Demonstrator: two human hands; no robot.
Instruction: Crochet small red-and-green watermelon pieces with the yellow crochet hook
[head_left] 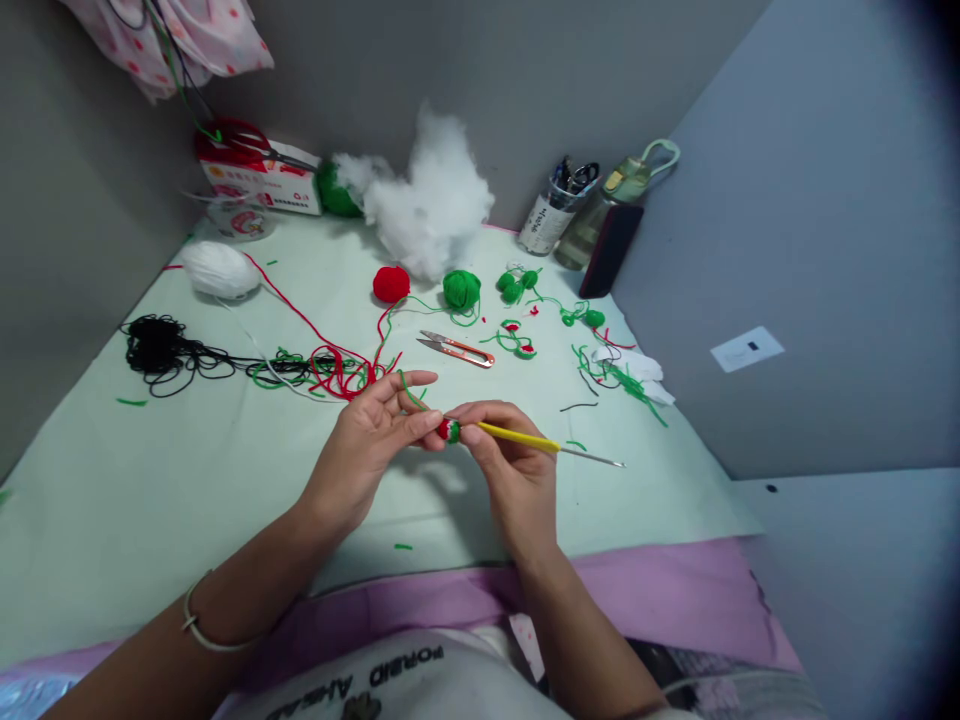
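Between my fingertips is a small crocheted piece (pixel 449 431) in red, white and green. My left hand (pixel 375 430) pinches its left side, and green yarn (pixel 409 390) runs over the raised left index finger. My right hand (pixel 510 455) is closed round a crochet hook (pixel 519 435) with a yellow handle, whose other metal end sticks out to the right. The right fingertips also touch the piece. The working tip of the hook is hidden at the piece. Just beyond my hands lie orange thread snips (pixel 457 349).
Red yarn ball (pixel 391 284), green yarn ball (pixel 461 291) and white stuffing (pixel 435 190) sit at the back. Tangled black yarn (pixel 154 345) and a white skein (pixel 220 270) lie left. Small crocheted pieces (pixel 517 285), a pen cup (pixel 547 220), a bottle (pixel 585 230) and a phone (pixel 611 250) stand right.
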